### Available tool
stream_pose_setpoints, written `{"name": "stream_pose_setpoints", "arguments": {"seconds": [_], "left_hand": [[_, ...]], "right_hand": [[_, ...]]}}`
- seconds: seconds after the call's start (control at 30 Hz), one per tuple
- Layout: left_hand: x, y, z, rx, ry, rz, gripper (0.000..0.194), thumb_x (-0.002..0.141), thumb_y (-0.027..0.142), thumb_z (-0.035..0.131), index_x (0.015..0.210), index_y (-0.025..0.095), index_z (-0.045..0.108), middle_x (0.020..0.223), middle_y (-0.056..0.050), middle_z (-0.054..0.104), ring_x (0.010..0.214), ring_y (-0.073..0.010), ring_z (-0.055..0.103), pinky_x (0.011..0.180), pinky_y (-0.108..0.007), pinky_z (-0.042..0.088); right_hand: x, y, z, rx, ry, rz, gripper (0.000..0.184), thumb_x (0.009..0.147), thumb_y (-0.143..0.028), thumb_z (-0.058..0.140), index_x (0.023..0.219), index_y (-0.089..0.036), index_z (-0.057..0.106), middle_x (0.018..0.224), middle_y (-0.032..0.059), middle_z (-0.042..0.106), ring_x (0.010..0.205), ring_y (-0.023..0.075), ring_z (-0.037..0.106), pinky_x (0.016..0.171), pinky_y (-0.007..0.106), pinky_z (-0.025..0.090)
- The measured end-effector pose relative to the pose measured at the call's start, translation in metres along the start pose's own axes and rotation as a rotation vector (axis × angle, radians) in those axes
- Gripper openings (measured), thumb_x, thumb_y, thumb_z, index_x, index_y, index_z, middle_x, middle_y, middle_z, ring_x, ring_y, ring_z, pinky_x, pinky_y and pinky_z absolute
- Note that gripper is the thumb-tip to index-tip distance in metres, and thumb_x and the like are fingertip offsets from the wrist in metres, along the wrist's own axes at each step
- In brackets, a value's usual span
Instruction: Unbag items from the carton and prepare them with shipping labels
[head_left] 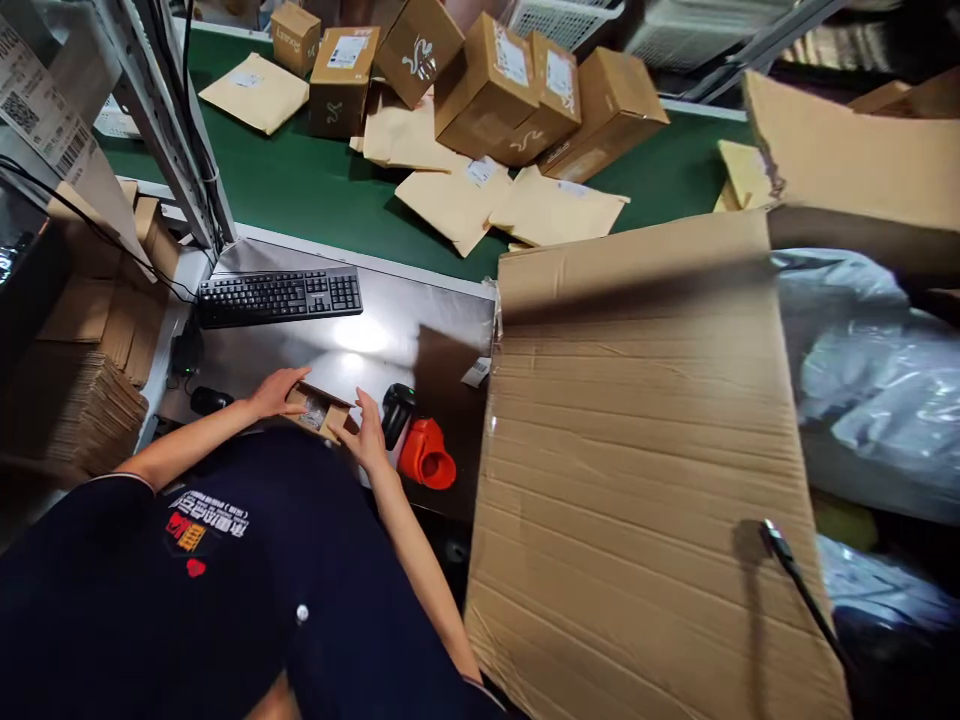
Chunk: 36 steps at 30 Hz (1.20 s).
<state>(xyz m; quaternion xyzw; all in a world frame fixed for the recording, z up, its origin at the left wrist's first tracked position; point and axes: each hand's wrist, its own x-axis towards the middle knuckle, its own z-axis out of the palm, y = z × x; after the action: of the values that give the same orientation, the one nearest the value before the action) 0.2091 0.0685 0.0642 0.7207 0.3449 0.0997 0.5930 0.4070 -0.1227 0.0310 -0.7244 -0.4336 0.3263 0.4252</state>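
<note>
Holds small open-topped brown cardboard box (335, 416) left of frame centre in bare, curled left hand (277, 392); touches its end with bare, loosely spread right hand (365, 430).

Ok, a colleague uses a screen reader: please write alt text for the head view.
A person's left hand holds a small open box, right hand at its other end, over a desk with a keyboard. Beyond, boxes and envelopes lie on a green surface; at right, a large cardboard sheet.

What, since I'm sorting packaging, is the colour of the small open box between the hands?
The small box is brown, best seen in the head view.
</note>
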Motion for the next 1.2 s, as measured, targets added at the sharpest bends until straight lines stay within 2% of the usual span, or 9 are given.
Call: {"name": "stream_pose_setpoints", "arguments": {"seconds": [0.17,0.3,0.37,0.57,0.73,0.87,0.97,1.1,1.2], "left_hand": [[-0.022,-0.007,-0.019,0.055,-0.112,0.13,0.034,0.08,0.035,0.076,0.113,0.025,0.077,0.138,-0.013,0.067,0.131,-0.0277,0.058,0.12,-0.041,0.035],[-0.034,-0.008,-0.034,0.128,-0.18,0.144,0.05,0.075,0.03,0.081,0.125,0.027,0.075,0.162,-0.011,0.045,0.149,-0.0338,0.042,0.125,-0.044,0.031],[-0.033,-0.011,-0.032,0.124,-0.214,0.138,0.063,0.067,0.035,0.089,0.128,0.028,0.073,0.165,-0.011,0.04,0.148,-0.0367,0.043,0.124,-0.048,0.033],[-0.015,-0.032,0.004,-0.103,0.172,0.038,0.039,0.074,0.055,0.082,0.095,0.022,0.084,0.13,-0.015,0.07,0.124,-0.0331,0.064,0.115,-0.051,0.044],[-0.009,-0.04,0.012,-0.142,0.193,0.033,0.038,0.076,0.055,0.079,0.091,0.02,0.084,0.127,-0.015,0.072,0.121,-0.031,0.065,0.112,-0.05,0.044],[-0.003,-0.041,0.01,-0.188,0.095,0.001,0.037,0.072,0.054,0.081,0.088,0.02,0.084,0.127,-0.014,0.073,0.119,-0.0316,0.066,0.11,-0.049,0.046],[0.007,-0.039,0.011,-0.215,-0.038,-0.013,0.037,0.071,0.051,0.083,0.088,0.018,0.083,0.128,-0.015,0.073,0.118,-0.0321,0.066,0.105,-0.047,0.048],[0.026,-0.034,0.015,-0.229,-0.213,-0.01,0.052,0.068,0.045,0.085,0.111,0.017,0.079,0.124,-0.015,0.074,0.114,-0.03,0.066,0.093,-0.04,0.053],[0.037,-0.031,0.017,-0.233,-0.325,0.01,0.064,0.068,0.041,0.085,0.126,0.017,0.072,0.126,-0.014,0.071,0.109,-0.0258,0.065,0.088,-0.034,0.054]], "right_hand": [[-0.013,0.0,-0.003,-0.215,-0.091,-0.248,0.035,0.097,-0.032,0.056,0.129,-0.023,0.069,0.142,0.0147,0.063,0.141,0.0291,0.052,0.118,0.053,0.042],[-0.027,0.0,-0.011,-0.221,-0.15,-0.247,0.053,0.091,-0.024,0.059,0.145,-0.023,0.06,0.164,0.0163,0.039,0.155,0.0339,0.032,0.121,0.057,0.037],[-0.028,0.002,-0.01,-0.138,-0.184,-0.197,0.065,0.086,-0.032,0.069,0.148,-0.023,0.056,0.169,0.0175,0.029,0.152,0.0368,0.036,0.118,0.056,0.042],[0.005,0.002,0.029,0.162,0.258,-0.032,0.037,0.091,-0.051,0.061,0.094,-0.019,0.079,0.115,0.0153,0.073,0.112,0.0278,0.068,0.101,0.049,0.054],[-0.02,-0.009,0.019,-0.054,0.394,-0.034,0.04,0.094,-0.052,0.057,0.11,-0.018,0.073,0.122,0.0158,0.069,0.116,0.0281,0.063,0.105,0.049,0.049],[-0.08,0.009,-0.02,-0.512,0.719,0.314,0.068,0.089,-0.06,0.057,0.134,-0.009,0.059,0.129,0.0274,0.061,0.124,0.0409,0.055,0.104,0.058,0.043],[-0.095,0.027,-0.041,-0.69,0.623,0.588,0.071,0.082,-0.061,0.061,0.128,-0.007,0.062,0.121,0.031,0.064,0.117,0.0468,0.055,0.099,0.063,0.041],[-0.079,0.034,-0.055,-0.476,0.52,0.643,0.044,0.077,-0.053,0.064,0.094,-0.014,0.07,0.102,0.0254,0.071,0.118,0.0459,0.057,0.106,0.065,0.035],[-0.084,0.019,-0.066,-0.231,0.547,0.645,0.039,0.073,-0.059,0.066,0.077,-0.02,0.065,0.083,0.0199,0.072,0.105,0.0432,0.065,0.096,0.063,0.044]]}}
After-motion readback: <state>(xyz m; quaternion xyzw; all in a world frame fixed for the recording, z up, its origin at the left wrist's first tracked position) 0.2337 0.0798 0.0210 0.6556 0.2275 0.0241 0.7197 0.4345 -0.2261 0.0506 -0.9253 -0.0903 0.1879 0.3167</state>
